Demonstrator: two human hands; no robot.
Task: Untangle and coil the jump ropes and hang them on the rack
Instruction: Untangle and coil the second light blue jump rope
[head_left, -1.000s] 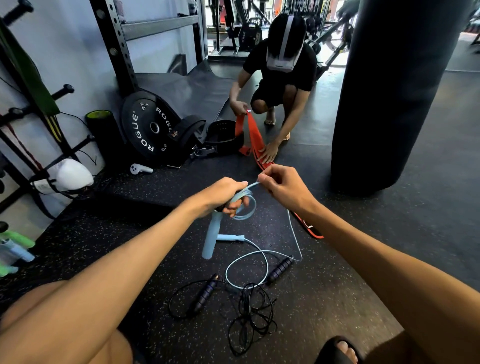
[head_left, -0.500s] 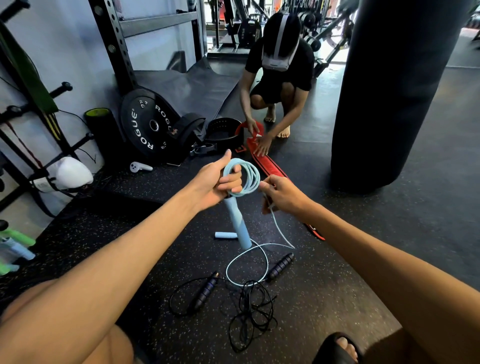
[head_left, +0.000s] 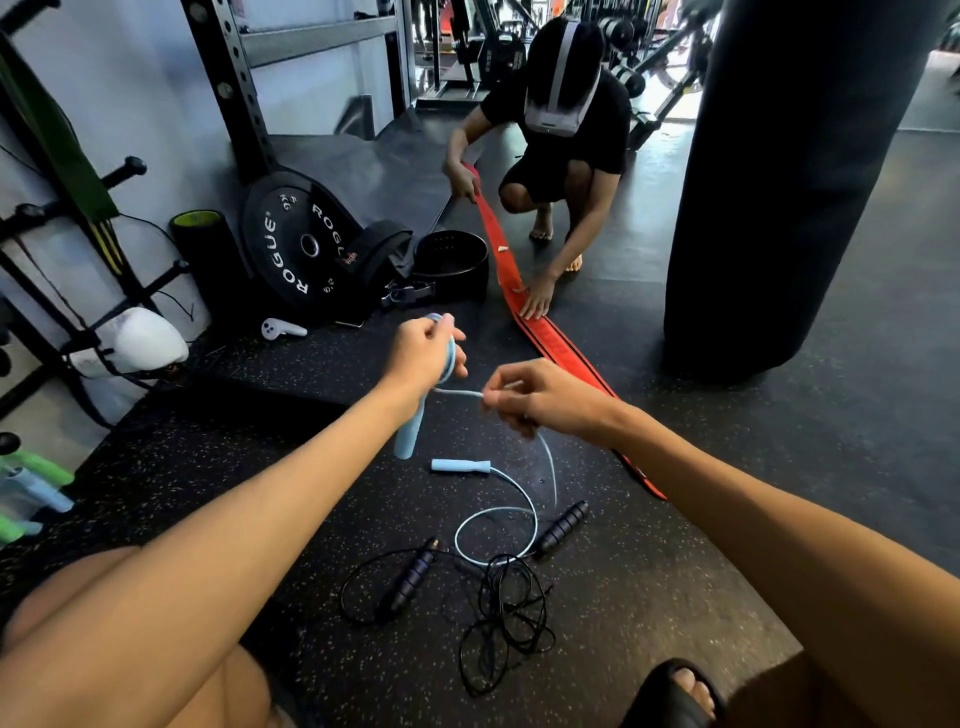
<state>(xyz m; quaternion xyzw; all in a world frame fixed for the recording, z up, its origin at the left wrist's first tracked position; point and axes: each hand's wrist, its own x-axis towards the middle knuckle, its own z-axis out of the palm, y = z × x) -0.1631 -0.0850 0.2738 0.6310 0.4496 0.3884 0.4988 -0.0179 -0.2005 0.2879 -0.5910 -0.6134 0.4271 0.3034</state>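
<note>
Head view: coils and one handle of the blue jump rope (head_left: 406, 441) are held wrapped in the curled left grip (head_left: 421, 353), up above the black jump rope (head_left: 506, 618); a stretch of blue cord is pinched by the right grip (head_left: 540, 400), also above it; the other blue handle (head_left: 460, 465) is seen on the floor just beyond it.

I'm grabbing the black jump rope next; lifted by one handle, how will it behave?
Likely floppy: the black jump rope lies in thin, loose tangled loops, so it would probably dangle and snag. Its ribbed handle looks easy to grip, but round, so it may roll if nudged.
</note>
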